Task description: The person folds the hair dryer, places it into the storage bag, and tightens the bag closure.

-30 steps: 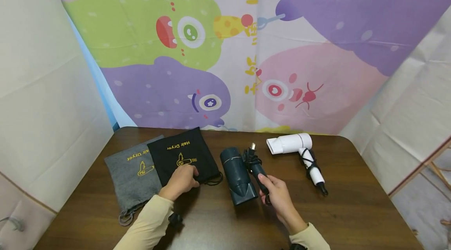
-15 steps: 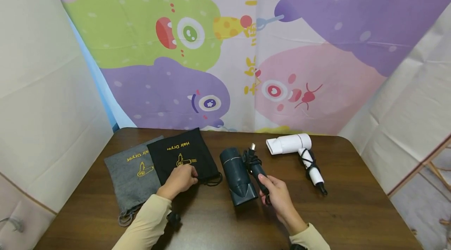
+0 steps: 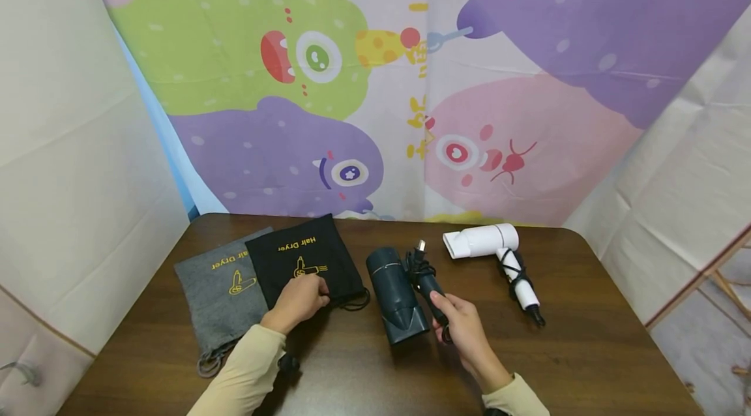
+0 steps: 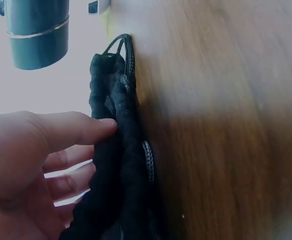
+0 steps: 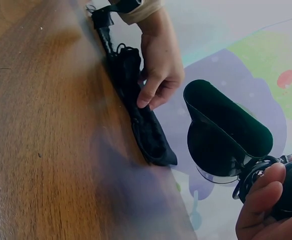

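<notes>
My left hand (image 3: 298,302) pinches the gathered mouth of a black drawstring pouch (image 3: 308,240) printed "Hair Dryer". In the left wrist view the thumb (image 4: 80,129) lies at the mouth's parted edge, with the other fingers behind the cloth. A black cord loop (image 4: 128,55) sticks out at one end of that mouth. Right of the pouch, my right hand (image 3: 466,331) grips the handle of a dark blue-green hair dryer (image 3: 393,285) with its cord wound round the handle. Its wide flat nozzle (image 5: 231,120) points toward me, and the plug (image 3: 421,245) points away.
A grey drawstring pouch (image 3: 217,298) lies at the left, partly under the black one. To the right lies a white hair dryer (image 3: 484,240) with its cord wrapped round the handle. Behind the brown table (image 3: 587,351) hangs a cartoon-printed curtain (image 3: 405,90).
Almost nothing differs. My left hand and wrist have shifted very slightly left at the black pouch's mouth; the right hand keeps its grip on the dark hair dryer.
</notes>
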Action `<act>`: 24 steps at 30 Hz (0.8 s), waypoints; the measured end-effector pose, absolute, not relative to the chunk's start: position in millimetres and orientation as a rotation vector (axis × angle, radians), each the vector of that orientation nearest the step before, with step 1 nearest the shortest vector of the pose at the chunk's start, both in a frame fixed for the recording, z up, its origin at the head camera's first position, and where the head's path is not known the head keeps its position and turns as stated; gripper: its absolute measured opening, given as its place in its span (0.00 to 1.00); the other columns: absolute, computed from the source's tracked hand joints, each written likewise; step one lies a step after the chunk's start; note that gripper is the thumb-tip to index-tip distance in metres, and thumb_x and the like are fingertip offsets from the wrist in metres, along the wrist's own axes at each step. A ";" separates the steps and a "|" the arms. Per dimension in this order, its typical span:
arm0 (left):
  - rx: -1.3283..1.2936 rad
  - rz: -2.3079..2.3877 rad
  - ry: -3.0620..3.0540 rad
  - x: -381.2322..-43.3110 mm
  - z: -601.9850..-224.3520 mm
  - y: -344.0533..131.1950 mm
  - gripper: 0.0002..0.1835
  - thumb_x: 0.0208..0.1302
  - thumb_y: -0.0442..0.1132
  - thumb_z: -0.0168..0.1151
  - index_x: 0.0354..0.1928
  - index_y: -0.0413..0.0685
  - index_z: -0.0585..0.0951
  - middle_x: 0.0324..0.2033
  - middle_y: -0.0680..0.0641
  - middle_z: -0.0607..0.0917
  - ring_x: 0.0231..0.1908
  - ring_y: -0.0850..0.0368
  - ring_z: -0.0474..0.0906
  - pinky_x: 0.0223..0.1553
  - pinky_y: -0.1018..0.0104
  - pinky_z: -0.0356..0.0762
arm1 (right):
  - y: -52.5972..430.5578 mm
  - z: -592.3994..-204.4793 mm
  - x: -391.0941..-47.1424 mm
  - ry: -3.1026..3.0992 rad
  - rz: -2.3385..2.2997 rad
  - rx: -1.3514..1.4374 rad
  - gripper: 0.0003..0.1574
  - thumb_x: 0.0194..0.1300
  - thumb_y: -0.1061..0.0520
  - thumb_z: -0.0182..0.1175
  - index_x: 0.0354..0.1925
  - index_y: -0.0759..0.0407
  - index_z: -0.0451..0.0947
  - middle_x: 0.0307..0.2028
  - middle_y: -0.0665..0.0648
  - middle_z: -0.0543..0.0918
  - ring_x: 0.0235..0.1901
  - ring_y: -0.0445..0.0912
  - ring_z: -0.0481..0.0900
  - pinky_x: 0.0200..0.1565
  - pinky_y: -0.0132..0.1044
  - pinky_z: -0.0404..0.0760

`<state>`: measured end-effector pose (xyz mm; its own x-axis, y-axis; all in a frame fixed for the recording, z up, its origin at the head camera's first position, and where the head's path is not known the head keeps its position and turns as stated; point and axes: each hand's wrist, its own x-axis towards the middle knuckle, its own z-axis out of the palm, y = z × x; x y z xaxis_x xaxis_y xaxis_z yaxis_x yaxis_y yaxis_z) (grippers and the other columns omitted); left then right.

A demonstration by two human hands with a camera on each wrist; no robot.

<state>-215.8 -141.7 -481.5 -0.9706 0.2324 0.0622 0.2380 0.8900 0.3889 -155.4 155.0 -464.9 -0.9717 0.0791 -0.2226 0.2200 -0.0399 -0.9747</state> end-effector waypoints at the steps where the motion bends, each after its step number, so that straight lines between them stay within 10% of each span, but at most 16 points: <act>1: -0.383 -0.624 -3.037 -216.2 -481.8 -142.2 0.02 0.55 0.37 0.71 0.29 0.48 0.86 0.28 0.50 0.87 0.30 0.52 0.82 0.39 0.54 0.80 | 155.1 -464.9 -155.4 2.106 -2.173 0.331 0.18 0.69 0.51 0.56 0.33 0.66 0.73 0.16 0.52 0.72 0.13 0.42 0.68 0.18 0.30 0.69; 24: -0.230 -0.901 -2.896 -229.8 -462.1 -142.8 0.06 0.59 0.41 0.68 0.35 0.47 0.87 0.31 0.50 0.89 0.31 0.56 0.83 0.37 0.56 0.81 | 153.4 -462.1 -154.3 2.089 -2.166 0.341 0.19 0.69 0.50 0.57 0.34 0.66 0.74 0.15 0.52 0.72 0.13 0.41 0.68 0.18 0.31 0.69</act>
